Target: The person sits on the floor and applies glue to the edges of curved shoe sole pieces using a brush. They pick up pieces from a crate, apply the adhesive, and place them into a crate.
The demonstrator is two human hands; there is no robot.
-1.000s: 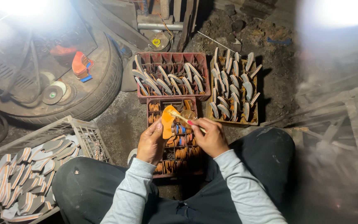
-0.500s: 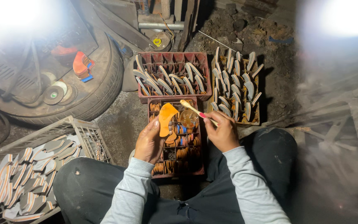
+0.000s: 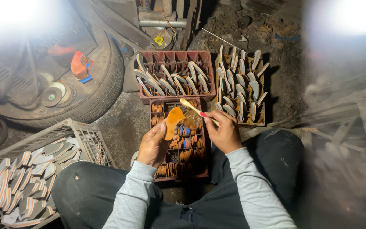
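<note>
My left hand (image 3: 152,145) holds an orange curved shoe sole piece (image 3: 173,121) upright over a red crate (image 3: 200,171) between my knees. My right hand (image 3: 223,132) grips a thin wooden brush stick (image 3: 193,108), its tip raised just above and to the right of the orange piece, not touching it. A small clear jar (image 3: 191,120) sits in the crate right under the stick. The crate's compartments hold stacked orange and striped pieces.
Two more crates stand ahead with upright sole pieces: a red one (image 3: 175,76) and one (image 3: 240,85) to its right. A grey basket of sole pieces (image 3: 26,182) lies at my left. A tyre (image 3: 94,91) sits at upper left. Glare washes out both top corners.
My right hand has lifted the stick off the orange piece and drawn it up and to the right. My left hand keeps the piece nearly in place.
</note>
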